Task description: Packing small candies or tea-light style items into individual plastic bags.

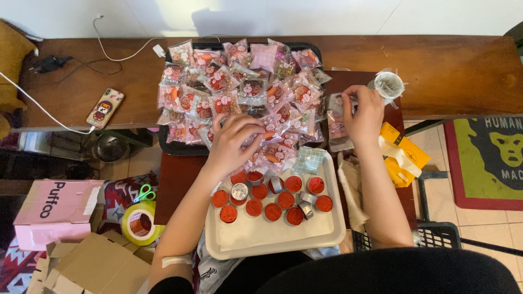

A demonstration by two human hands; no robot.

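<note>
Wooden bench runs along the back w/ a darker low table in front of it, and the black tray sits half on each, heaped way above its rim w/ small pink printed packets. Biggest risk as I see it: that heap is loose and slippery, so any nudge from a wrist could slide packets off the front edge onto the cream tray or down to the floor. Cream tray itself pokes out past the table edge toward the lap, so a knee bump could tip it and roll the little round tins everywhere.

Tins: a cluster of small round ones w/ red tops, a few lying on their sides showing silver metal, one open and shiny inside. They sit close together, touching, so pulling one out could knock its neighbours over.

Left hand is curled narrow, fingers pinched down on a packet at the near edge of the heap, just behind the tins. Right hand is raised to the right of the heap, fingers closed on a clear pink packet, right beside a roll of tape; a sticky strip could snag the thin plastic.

Phone on a white cable lies well apart at left, yellow box at right edge
</note>
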